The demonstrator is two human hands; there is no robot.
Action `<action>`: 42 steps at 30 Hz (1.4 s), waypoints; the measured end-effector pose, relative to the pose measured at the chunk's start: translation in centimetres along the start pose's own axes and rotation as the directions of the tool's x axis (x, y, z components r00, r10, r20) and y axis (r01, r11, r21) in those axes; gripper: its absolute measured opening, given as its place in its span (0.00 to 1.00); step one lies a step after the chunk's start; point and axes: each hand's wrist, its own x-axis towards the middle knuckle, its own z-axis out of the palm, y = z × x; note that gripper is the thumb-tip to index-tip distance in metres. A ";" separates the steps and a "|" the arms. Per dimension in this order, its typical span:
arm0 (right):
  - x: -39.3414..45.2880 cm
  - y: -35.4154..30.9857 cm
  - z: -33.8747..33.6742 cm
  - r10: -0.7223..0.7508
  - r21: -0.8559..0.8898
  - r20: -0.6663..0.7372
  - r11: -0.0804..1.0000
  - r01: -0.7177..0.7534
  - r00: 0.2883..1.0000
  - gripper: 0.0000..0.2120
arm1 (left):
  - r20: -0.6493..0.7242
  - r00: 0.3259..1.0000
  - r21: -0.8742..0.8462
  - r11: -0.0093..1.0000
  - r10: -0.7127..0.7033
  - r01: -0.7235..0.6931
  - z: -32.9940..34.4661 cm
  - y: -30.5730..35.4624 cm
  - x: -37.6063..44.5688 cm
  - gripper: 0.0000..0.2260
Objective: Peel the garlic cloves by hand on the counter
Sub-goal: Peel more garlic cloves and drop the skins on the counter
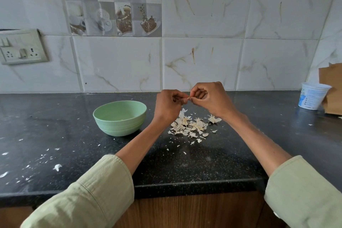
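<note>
Now | left hand (169, 104) fingers curled, pinching garlic clove (188, 98) | right hand (210, 98) fingers pinching it too

Two bare hands and forearms reached out of loose, pale green sleeves.

The left sleeve (88, 190) was a soft sage-green woven cloth, wide at the opening, its cuff finished with a broad turned hem and a line of stitching running around it. A lengthwise seam crossed the cuff, and the fabric lay in gentle folds further back. The right sleeve (303, 192) was of the same cloth and colour, with the same broad hemmed cuff. Both ended partway along the forearm, leaving wrists uncovered. The left hand (169, 104) and right hand (211, 99) wore no rings, bands or gloves that showed.
</note>
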 end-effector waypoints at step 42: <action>0.3 0.5 -0.1 0.024 0.011 0.011 1.000 -0.024 1.000 0.09 | -0.037 0.981 -0.294 0.940 -0.192 0.173 0.6 -0.8 0.6 0.06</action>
